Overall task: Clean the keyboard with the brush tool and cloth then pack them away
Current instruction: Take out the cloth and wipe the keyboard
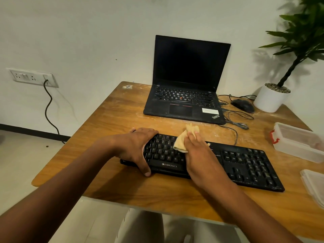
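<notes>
A black keyboard (228, 162) lies across the near half of a wooden table (108, 123), slanting from its left end at about 9 o'clock of the table's middle down toward its right end at 4 o'clock. The left hand (138, 148) grips the keyboard's left end: the fingers curl over the far edge at 12 o'clock of the hand, and the thumb hooks round the near edge at 6 o'clock. The right hand (199, 153) lies over the letter keys just right of the left hand, fingers bent around a crumpled beige cloth (182, 142) and pressing it onto the keys. The cloth bunches out at 10 o'clock of the right hand, and one corner sticks up past the fingertips at 12 o'clock.

At 12 o'clock of the keyboard an open laptop (189, 74) stands with its screen dark. At 3 o'clock of the laptop lies a black mouse (242, 105), and thin cables (235, 123) loop between the two and trail toward the keyboard. A white pot (268, 100) holding a plant (301, 32) stands at the table's far right corner, at 2 o'clock of the mouse. A clear box (298, 142) with a red latch sits at 2 o'clock of the keyboard's right end, and its clear lid (313, 185) lies at 4 o'clock, cut off by the frame edge. A wall socket (31, 77) with a dark cord plugged in is at 9 o'clock of the laptop. I cannot pick out a brush.
</notes>
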Demonstrator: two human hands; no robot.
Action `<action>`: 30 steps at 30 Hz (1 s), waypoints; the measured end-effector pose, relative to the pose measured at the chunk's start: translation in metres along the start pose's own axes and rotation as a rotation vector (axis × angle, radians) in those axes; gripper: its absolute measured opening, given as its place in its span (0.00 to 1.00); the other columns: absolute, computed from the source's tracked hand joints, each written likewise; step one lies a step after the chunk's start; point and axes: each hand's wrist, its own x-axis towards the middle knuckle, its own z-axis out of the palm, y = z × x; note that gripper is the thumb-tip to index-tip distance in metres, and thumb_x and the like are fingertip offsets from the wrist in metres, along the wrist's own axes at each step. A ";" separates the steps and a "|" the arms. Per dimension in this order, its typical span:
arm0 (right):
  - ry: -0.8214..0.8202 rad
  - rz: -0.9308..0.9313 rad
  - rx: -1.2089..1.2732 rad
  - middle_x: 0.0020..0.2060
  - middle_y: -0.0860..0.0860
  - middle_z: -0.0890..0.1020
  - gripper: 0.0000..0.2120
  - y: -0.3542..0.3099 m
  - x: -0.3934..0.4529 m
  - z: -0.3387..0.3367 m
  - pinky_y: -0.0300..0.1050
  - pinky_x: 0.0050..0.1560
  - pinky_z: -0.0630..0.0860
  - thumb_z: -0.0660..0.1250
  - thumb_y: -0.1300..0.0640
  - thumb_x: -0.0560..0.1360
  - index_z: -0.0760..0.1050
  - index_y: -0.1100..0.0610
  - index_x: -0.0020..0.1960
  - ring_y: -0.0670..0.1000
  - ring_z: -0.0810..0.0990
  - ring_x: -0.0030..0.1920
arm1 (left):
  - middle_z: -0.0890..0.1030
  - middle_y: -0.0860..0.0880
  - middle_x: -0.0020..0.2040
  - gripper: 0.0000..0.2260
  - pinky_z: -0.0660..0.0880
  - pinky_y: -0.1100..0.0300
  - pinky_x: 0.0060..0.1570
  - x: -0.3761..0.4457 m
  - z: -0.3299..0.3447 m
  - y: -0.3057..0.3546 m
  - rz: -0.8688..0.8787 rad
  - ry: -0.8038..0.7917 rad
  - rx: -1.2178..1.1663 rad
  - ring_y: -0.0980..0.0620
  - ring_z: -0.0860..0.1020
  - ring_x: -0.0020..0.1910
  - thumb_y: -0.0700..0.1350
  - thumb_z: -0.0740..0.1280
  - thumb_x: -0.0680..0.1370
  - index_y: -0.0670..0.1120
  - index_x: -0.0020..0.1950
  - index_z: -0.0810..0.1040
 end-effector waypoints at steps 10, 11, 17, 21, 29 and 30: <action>-0.173 -0.157 0.069 0.79 0.37 0.35 0.30 -0.015 -0.049 -0.010 0.33 0.71 0.27 0.48 0.60 0.87 0.37 0.46 0.83 0.38 0.28 0.77 | 0.50 0.52 0.84 0.61 0.43 0.52 0.79 -0.001 -0.002 0.003 -0.005 -0.003 0.001 0.51 0.48 0.82 0.58 0.83 0.66 0.53 0.85 0.43; -0.153 -0.113 0.037 0.79 0.38 0.35 0.31 -0.007 -0.051 -0.014 0.36 0.73 0.29 0.49 0.61 0.87 0.37 0.45 0.83 0.39 0.29 0.77 | 0.50 0.52 0.84 0.61 0.42 0.52 0.79 -0.001 -0.001 0.002 -0.006 -0.002 -0.004 0.51 0.48 0.82 0.58 0.83 0.65 0.53 0.85 0.43; 0.013 0.024 0.057 0.84 0.51 0.53 0.31 -0.002 0.007 -0.004 0.44 0.76 0.39 0.53 0.67 0.84 0.52 0.57 0.85 0.51 0.42 0.84 | 0.49 0.52 0.85 0.62 0.44 0.51 0.79 -0.002 -0.001 0.004 -0.010 -0.004 -0.003 0.50 0.48 0.82 0.57 0.83 0.66 0.52 0.85 0.43; -0.023 -0.149 0.149 0.84 0.51 0.52 0.26 -0.034 0.000 0.002 0.36 0.73 0.33 0.51 0.63 0.86 0.55 0.58 0.84 0.47 0.41 0.83 | 0.50 0.52 0.85 0.61 0.45 0.52 0.79 -0.003 -0.001 0.004 -0.010 0.005 0.009 0.51 0.48 0.82 0.57 0.83 0.66 0.52 0.85 0.43; -0.068 -0.022 0.016 0.83 0.43 0.45 0.33 0.013 -0.035 -0.015 0.40 0.75 0.39 0.55 0.68 0.84 0.51 0.49 0.84 0.41 0.35 0.79 | 0.48 0.52 0.85 0.62 0.41 0.50 0.79 -0.001 0.000 0.001 -0.001 -0.006 -0.005 0.51 0.46 0.82 0.57 0.83 0.66 0.53 0.85 0.42; -0.034 0.006 0.016 0.84 0.46 0.49 0.32 0.013 -0.023 -0.014 0.40 0.74 0.39 0.56 0.69 0.83 0.53 0.52 0.84 0.43 0.38 0.81 | 0.47 0.52 0.85 0.62 0.41 0.50 0.79 -0.001 0.000 0.001 -0.005 -0.007 -0.002 0.50 0.46 0.83 0.57 0.83 0.66 0.53 0.85 0.42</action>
